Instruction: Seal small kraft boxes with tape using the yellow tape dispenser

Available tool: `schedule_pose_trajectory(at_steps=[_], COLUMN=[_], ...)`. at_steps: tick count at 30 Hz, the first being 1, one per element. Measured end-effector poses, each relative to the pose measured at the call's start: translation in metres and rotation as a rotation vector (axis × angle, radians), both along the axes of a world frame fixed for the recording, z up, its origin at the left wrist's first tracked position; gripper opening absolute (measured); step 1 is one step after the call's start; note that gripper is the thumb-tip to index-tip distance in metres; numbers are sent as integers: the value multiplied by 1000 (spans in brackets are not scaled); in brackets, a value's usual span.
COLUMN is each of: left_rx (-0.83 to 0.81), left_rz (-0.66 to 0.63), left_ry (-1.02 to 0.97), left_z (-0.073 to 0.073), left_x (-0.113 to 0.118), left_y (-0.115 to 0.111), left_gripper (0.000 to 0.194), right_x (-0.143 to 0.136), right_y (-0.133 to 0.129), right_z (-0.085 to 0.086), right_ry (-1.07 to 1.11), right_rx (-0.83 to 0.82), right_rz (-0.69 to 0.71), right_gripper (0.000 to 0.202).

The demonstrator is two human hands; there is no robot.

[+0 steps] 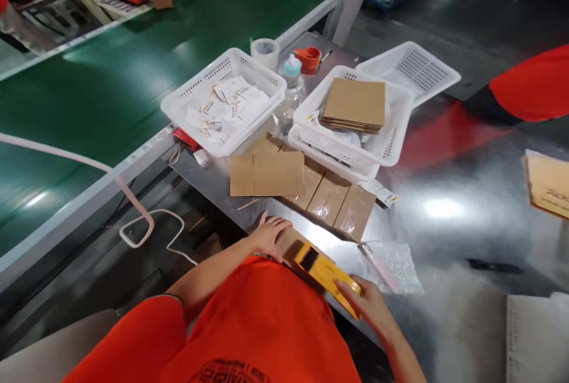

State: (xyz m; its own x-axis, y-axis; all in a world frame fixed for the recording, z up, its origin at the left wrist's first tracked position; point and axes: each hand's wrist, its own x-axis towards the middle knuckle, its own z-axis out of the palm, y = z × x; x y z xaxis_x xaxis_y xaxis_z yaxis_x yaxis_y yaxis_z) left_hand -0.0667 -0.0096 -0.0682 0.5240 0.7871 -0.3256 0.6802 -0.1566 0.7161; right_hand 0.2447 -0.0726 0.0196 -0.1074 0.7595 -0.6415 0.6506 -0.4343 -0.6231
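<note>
My left hand (269, 235) lies flat on a small brown cardboard box (291, 241) at the near edge of the steel table (444, 211). My right hand (367, 300) grips a yellow tape dispenser (326, 273) that rests on that box. A row of flat brown cartons (329, 196) lies just beyond, with a folded carton sheet (267, 174) on their left end. A clear plastic bag (391, 264) lies to the right of the dispenser.
A white basket of small white packets (224, 101) and stacked white baskets holding brown card sheets (355, 104) stand further back. A tape roll (265, 51) and a bottle (292, 72) stand behind them. The green conveyor belt (111, 74) runs on the left. Another person's orange sleeve (528, 89) is at right.
</note>
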Motion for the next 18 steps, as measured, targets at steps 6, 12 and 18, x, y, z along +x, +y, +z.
schedule_pose_trajectory(at_steps=[6, 12, 18], left_rx=[-41, -38, 195], left_rz=[-13, -76, -287], left_ry=[64, 225, 466], left_z=[13, 26, 43], left_x=[4, 1, 28], left_y=[1, 3, -1], left_gripper=[102, 107, 122], right_x=[77, 71, 56], right_y=[-43, -41, -40], right_z=[-13, -25, -32], right_ry=[-63, 14, 62], right_rx=[-8, -4, 4], right_rz=[-90, -95, -116], right_gripper=[49, 47, 45])
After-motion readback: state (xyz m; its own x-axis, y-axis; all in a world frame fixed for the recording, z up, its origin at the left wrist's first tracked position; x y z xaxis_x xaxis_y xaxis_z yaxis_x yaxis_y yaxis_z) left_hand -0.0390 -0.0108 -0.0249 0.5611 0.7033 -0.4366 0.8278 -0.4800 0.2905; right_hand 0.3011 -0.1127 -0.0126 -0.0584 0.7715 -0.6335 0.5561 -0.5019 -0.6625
